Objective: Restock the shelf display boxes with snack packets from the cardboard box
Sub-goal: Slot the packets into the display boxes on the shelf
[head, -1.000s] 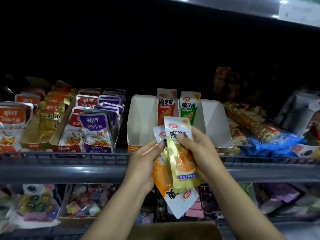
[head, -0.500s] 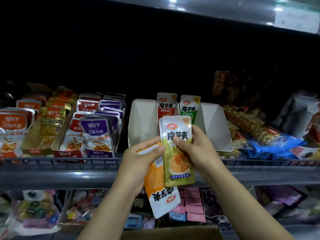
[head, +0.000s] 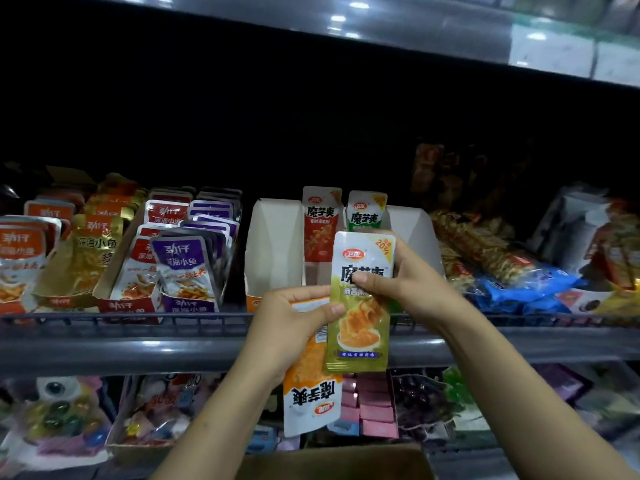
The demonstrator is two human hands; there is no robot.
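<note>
Both hands, left hand (head: pixel 294 327) and right hand (head: pixel 408 282), pinch packets (head: pixel 358 327) upright.

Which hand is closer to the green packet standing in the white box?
Right. The right hand is just below the green packet, gripping an olive packet. The left hand is lower and further left, holding an orange packet.

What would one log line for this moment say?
left hand: holds orange packet upside down | right hand: pinches green packet upright | display box: red, green packet standing inside
</note>
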